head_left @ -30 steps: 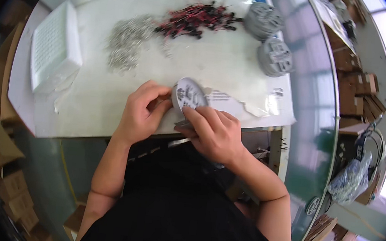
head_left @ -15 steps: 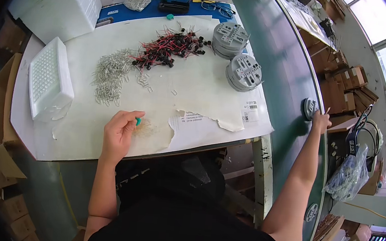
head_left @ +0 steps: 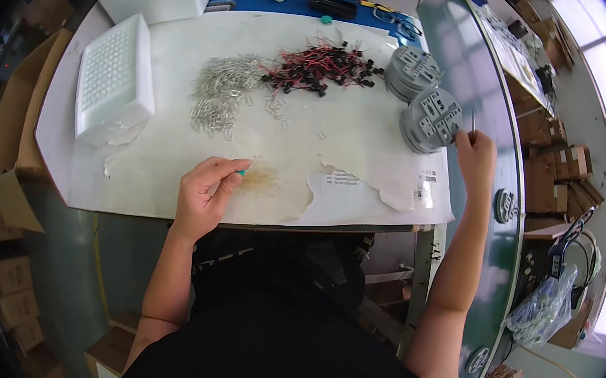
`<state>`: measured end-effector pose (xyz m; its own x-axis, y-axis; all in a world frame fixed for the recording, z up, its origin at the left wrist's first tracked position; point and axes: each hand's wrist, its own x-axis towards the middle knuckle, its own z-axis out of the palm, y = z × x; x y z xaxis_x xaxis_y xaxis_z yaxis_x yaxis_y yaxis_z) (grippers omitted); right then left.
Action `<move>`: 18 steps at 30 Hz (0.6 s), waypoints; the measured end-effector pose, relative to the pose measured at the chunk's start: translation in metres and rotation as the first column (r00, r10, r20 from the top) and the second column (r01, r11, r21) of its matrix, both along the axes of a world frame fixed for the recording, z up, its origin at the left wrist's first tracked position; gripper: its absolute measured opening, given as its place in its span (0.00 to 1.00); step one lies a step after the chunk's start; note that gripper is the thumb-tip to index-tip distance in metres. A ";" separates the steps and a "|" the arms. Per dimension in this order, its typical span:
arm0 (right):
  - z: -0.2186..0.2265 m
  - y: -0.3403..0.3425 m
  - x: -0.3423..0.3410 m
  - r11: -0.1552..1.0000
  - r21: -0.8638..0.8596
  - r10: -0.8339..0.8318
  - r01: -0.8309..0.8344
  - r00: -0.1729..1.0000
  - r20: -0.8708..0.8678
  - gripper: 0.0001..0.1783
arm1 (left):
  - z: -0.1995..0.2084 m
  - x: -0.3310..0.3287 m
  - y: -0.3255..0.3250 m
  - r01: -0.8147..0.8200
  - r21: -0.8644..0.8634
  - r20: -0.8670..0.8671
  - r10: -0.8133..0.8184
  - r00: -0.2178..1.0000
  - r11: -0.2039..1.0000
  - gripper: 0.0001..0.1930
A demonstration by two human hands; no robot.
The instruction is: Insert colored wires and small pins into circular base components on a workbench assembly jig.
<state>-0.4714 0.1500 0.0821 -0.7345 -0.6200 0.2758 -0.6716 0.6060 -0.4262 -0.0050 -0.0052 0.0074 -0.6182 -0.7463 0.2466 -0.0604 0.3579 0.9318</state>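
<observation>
My left hand (head_left: 205, 192) rests on the white paper-covered table (head_left: 367, 144) near its front edge. Its fingers are curled around a small teal-tipped tool (head_left: 242, 173). My right hand (head_left: 475, 154) is stretched out to the table's right edge and touches the nearer stack of grey round plastic parts (head_left: 431, 120). It pinches a thin metal tool (head_left: 472, 121) that points upward. A second stack of the same grey parts (head_left: 411, 71) stands just behind.
A pile of red-and-black wired components (head_left: 320, 65) and a pile of silver clips (head_left: 218, 93) lie at mid-table. A white foam tray (head_left: 111, 80) sits at left. One grey round part (head_left: 506, 205) lies on the green belt at right. Cardboard boxes (head_left: 18, 122) stand along the left side.
Both hands held a grey round part at the table's front. The right hand carried it out to the green belt, then came back to the grey stack. The left hand stayed down.
</observation>
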 end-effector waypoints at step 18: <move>-0.054 -0.098 0.189 0.894 0.079 0.433 -0.442 0.895 0.105 0.14 | 0.024 -0.025 0.009 0.122 -0.283 0.280 -0.040 0.959 0.951 0.58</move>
